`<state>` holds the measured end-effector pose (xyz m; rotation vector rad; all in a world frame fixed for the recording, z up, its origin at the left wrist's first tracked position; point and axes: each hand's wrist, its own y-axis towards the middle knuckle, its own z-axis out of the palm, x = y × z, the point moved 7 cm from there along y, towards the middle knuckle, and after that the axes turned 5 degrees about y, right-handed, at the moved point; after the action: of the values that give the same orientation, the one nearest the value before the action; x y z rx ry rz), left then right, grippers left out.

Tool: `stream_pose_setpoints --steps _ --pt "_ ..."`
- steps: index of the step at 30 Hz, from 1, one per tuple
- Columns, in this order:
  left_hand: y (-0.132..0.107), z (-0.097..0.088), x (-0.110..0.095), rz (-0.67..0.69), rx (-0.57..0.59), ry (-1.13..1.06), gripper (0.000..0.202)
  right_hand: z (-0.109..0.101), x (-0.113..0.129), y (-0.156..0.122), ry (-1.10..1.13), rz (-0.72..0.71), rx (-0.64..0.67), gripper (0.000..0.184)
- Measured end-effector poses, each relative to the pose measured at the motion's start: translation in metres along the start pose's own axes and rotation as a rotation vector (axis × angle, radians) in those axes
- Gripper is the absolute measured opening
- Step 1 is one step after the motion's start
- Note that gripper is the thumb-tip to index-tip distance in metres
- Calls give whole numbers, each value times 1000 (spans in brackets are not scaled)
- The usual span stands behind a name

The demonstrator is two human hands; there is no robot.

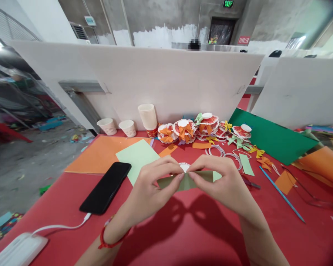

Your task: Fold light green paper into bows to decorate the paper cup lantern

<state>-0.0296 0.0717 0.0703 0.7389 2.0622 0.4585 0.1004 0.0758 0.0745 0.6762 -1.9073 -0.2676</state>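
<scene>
Between my hands, above the red tabletop, is a small piece of green paper (186,183), pinched at its middle with a crease there. My left hand (155,181) grips it between thumb and forefinger from the left. From the right, my right hand (219,181) pinches it the same way, fingertips almost touching the other hand's. Just behind the fingertips shows part of a white round thing (184,167) with a frilled edge. A larger light green sheet (140,157) lies behind my left hand, and a black phone (107,188) rests left of it.
White paper cups (127,128) and several frilled red-and-white cup crafts (208,123) with paper bows line the white partition (155,81). Right of my hands lie white cord (216,150), scissors (252,184), a blue pencil (283,195) and orange paper (285,182). A power bank (19,251) is cabled to the phone.
</scene>
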Motion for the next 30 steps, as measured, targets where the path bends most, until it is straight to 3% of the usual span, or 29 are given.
stream_pose_setpoints --steps 3,7,9,12,15,18,23,27,29,30 --pt "0 -5 3 -29 -8 -25 17 -16 -3 -1 -52 -2 -50 16" --pt "2 -7 11 -117 -47 -82 19 -46 -7 -4 -157 9 -271 12" --pt "2 -8 14 -165 -82 -112 18 -50 -8 -5 -141 25 -330 10" --pt "-1 -8 20 -248 -123 -116 16 -36 -8 -1 -73 49 -199 8" --pt "-3 -6 24 -302 -94 -112 16 -24 -12 1 -33 96 -93 12" --pt "-4 -6 27 -312 -36 -173 20 -38 -19 -2 6 132 -239 17" --pt "-1 -15 31 -317 -39 -137 21 -71 -22 -12 -85 137 -489 19" --pt "-1 -12 25 -265 -100 -31 20 -66 -25 -10 -144 186 -361 20" --pt "-3 -2 16 -182 -115 43 5 -55 -25 -8 -151 207 -285 21" --pt "-5 6 12 -140 -94 62 20 -50 -25 -8 -152 205 -266 22"
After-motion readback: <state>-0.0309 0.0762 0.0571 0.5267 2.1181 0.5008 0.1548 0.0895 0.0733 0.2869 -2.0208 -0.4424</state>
